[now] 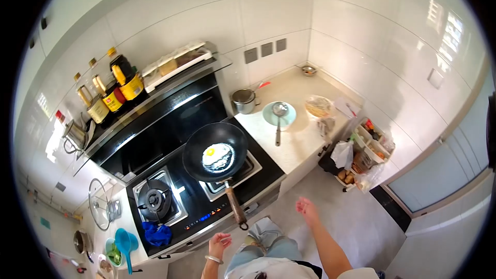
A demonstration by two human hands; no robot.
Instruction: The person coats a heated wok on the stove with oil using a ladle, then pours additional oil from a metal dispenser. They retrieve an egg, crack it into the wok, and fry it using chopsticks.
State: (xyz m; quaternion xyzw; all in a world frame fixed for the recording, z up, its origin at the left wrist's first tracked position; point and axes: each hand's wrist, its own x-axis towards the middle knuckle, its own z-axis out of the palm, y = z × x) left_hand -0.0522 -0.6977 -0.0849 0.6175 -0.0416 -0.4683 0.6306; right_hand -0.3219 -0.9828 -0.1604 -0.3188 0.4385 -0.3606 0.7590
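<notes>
In the head view, the left hand (pixel 220 240) has fingers loosely bent and slightly spread, near the wooden handle (pixel 235 205) of the wok (pixel 201 144), which sits ahead of it. A fried egg (pixel 217 158) lies inside. The right hand (pixel 306 208) is loosely curled too; ahead-left of it, a metal ladle (pixel 279 109) rests in a pale-green bowl (pixel 269 117).

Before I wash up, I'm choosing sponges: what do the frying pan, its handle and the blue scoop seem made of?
Frying pan: probably metal, black and softly shiny inside; whether it is coated, I can't tell.
Handle: likely wood, brown and mottled, with a silvery, metallic-looking neck toward the pan.
Blue scoop: likely plastic, smooth and evenly coloured.
</notes>
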